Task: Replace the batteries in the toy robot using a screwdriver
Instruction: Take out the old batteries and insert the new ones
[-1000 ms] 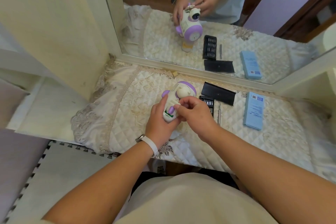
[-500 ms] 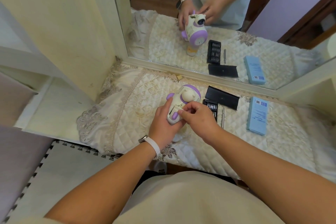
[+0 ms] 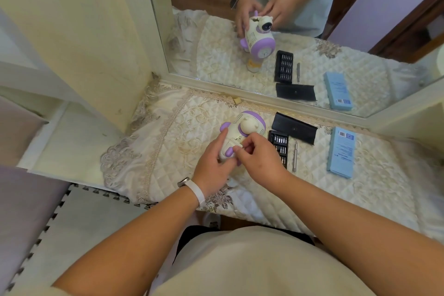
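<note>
The cream and purple toy robot (image 3: pixel 242 130) lies tilted on the quilted cloth, back side up, head toward the mirror. My left hand (image 3: pixel 212 167) grips its body from the left, thumb on the side. My right hand (image 3: pixel 258 160) pinches with fingertips at the robot's lower back, near the battery cover; what it pinches is too small to tell. The silver screwdriver (image 3: pixel 295 156) lies on the cloth to the right, beside the black bit tray (image 3: pixel 280 146), untouched.
A black case lid (image 3: pixel 294 131) lies by the mirror frame (image 3: pixel 264 101). A light blue box (image 3: pixel 341 152) rests further right. The mirror reflects the same scene. The cloth-covered table (image 3: pixel 168 146) ends near my body; a foam mat (image 3: pixel 84 218) covers the floor at left.
The camera view shifted slightly. My right fingertips moved a little along the robot's lower back; my left hand keeps its grip and the robot stays in place.
</note>
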Tool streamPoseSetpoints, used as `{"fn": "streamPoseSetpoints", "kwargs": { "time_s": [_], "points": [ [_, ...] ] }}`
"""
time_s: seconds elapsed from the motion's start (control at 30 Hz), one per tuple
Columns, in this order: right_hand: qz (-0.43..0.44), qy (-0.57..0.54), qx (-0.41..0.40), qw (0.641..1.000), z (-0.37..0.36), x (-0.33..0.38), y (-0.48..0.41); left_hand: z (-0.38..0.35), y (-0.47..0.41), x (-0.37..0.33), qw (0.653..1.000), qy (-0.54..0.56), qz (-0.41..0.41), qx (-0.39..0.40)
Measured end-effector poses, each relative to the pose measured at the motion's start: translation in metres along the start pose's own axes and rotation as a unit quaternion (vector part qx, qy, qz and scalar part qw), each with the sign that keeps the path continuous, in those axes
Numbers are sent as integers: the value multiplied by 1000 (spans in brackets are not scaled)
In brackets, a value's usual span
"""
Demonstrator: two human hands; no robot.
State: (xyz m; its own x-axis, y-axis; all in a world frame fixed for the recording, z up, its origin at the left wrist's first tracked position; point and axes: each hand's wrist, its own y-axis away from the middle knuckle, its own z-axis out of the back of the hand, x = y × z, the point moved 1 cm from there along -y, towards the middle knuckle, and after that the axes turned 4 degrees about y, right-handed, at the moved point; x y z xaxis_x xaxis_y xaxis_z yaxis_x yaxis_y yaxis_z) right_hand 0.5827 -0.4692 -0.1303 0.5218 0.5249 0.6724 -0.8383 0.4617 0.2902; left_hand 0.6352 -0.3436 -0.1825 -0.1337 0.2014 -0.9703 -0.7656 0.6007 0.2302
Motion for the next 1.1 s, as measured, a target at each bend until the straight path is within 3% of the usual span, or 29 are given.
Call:
{"fn": "streamPoseSetpoints", "kwargs": {
  "time_s": [0.13, 0.33, 0.5, 0.67, 1.1],
  "points": [
    [-55, -88, -19, 994, 0, 1, 1, 3, -2, -3, 1000, 23, 12, 15],
    [-122, -167, -48, 977, 2, -3, 0, 6, -14, -2, 999, 16, 32, -24],
    [-114, -251, -38, 960, 3, -9, 0, 5, -21, -4, 995, 79, 57, 0],
    [-122, -285, -11, 951, 3, -12, -2, 7, -26, -1, 991, 108, 69, 38],
    [-160, -298, 24, 941, 7, -17, -11, 6, -30, 0, 984, 155, 87, 4]
  ]
}}
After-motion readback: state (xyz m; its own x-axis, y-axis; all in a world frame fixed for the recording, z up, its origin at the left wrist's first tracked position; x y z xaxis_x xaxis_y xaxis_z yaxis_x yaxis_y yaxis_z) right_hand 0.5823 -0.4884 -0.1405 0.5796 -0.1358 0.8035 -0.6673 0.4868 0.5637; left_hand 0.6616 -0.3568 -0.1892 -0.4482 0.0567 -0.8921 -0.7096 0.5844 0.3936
